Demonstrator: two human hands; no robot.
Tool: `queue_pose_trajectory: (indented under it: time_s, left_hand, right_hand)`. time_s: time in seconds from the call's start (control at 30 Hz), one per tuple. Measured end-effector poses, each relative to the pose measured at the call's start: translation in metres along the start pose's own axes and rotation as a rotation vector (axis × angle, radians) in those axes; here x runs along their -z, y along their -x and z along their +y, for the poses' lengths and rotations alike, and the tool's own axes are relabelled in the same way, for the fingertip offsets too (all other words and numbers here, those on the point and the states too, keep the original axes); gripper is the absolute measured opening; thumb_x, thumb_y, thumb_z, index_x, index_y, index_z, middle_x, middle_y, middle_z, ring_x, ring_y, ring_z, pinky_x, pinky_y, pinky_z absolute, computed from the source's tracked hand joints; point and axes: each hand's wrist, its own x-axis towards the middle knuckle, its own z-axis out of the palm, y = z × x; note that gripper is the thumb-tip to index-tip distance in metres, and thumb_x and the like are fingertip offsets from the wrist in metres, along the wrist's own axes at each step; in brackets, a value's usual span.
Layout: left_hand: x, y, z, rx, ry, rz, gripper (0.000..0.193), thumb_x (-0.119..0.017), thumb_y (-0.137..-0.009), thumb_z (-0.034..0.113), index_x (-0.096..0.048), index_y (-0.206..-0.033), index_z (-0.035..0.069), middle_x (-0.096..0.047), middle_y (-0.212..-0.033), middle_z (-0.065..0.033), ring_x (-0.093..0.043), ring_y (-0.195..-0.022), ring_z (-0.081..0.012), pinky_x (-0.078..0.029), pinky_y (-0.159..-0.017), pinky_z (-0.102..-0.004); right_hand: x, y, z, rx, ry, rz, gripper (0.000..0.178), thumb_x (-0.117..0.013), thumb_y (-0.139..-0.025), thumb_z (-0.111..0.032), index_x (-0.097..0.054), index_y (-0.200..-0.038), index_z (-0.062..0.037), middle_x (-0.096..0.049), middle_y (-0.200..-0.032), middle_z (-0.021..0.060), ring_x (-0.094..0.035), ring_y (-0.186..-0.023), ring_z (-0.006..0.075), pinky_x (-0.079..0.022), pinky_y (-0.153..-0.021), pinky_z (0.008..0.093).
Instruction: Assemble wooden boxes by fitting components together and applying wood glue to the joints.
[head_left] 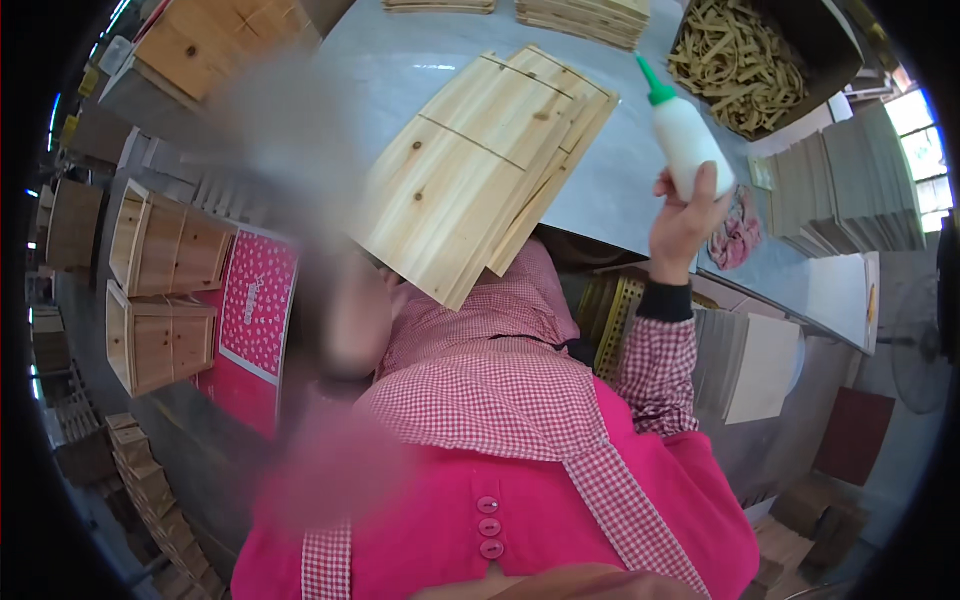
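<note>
In my right hand (690, 222) is a white squeeze bottle (690, 140) with a green pointed nozzle, tilted up and to the left. My fingers close around its lower end, above the table's right front part. A few pale wooden panels (460, 180) with dark grooves and knots lie overlapping at the middle, their near corner jutting over my lap. My left hand (385, 285) is at their lower left edge and appears to grip them; its fingers are mostly hidden, and a blur covers part of that side.
A box of wooden strips (740, 65) sits at the back right, with stacked grey boards (850, 185) nearer. A pink cloth (735, 232) lies by my right hand. More panels (585, 20) are piled at the back. Wooden boxes (160, 345) stand at the left beside a pink patterned sheet (257, 300).
</note>
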Motion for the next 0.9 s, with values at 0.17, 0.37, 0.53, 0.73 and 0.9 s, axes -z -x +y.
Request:
queue_pose_trajectory:
  time_s: [0.17,0.37,0.53,0.73,0.9]
  left_hand:
    - [-0.020,-0.025,-0.019,0.057,0.052,-0.329,0.056,-0.063,-0.090,0.019,-0.038,-0.136,0.000,-0.052,-0.130,-0.0145,-0.056,-0.113,-0.0258,-0.046,-0.097,-0.0405]
    - [-0.018,-0.040,0.011,-0.043,-0.174,-0.334,0.056,-0.063,-0.088,0.012,-0.037,-0.137,-0.001,-0.052,-0.130,-0.0179,-0.054,-0.117,-0.0293,-0.043,-0.102,-0.0420]
    - [-0.015,-0.052,0.003,0.104,0.073,-0.405,0.055,-0.061,-0.087,0.005,-0.038,-0.136,-0.002,-0.052,-0.130,-0.0177,-0.053,-0.118,-0.0301,-0.044,-0.102,-0.0419]
    - [-0.017,-0.050,-0.007,0.017,-0.018,-0.316,0.056,-0.061,-0.086,0.003,-0.037,-0.136,-0.002,-0.051,-0.131,-0.0179,-0.052,-0.119,-0.0309,-0.043,-0.103,-0.0426]
    - [-0.019,-0.046,-0.005,0.031,-0.031,-0.290,0.057,-0.061,-0.086,0.003,-0.036,-0.137,-0.002,-0.050,-0.131,-0.0184,-0.052,-0.120,-0.0313,-0.043,-0.103,-0.0430]
  right_hand:
    - [0.000,-0.037,-0.001,-0.095,0.426,0.007,0.044,-0.062,-0.089,-0.025,-0.041,-0.118,0.0004,-0.056,-0.095,0.0101,-0.056,-0.066,0.0157,-0.045,-0.052,0.0289]
    - [-0.015,-0.063,0.013,0.203,0.120,0.002,0.036,-0.067,-0.087,-0.029,-0.050,-0.102,-0.0021,-0.058,-0.082,0.0079,-0.053,-0.057,0.0113,-0.040,-0.047,0.0234]
    - [-0.024,-0.084,0.070,-0.134,0.455,-0.015,0.039,-0.071,-0.084,-0.031,-0.051,-0.100,-0.0014,-0.058,-0.077,0.0062,-0.051,-0.049,0.0099,-0.039,-0.041,0.0230]
    - [-0.040,-0.122,0.142,-0.019,0.568,-0.008,0.044,-0.074,-0.081,-0.035,-0.052,-0.098,-0.0004,-0.058,-0.076,0.0059,-0.052,-0.047,0.0097,-0.041,-0.040,0.0236]
    - [-0.052,-0.143,0.173,0.099,0.734,-0.018,0.052,-0.075,-0.078,-0.040,-0.054,-0.100,0.0019,-0.062,-0.082,0.0100,-0.060,-0.057,0.0145,-0.048,-0.049,0.0278]
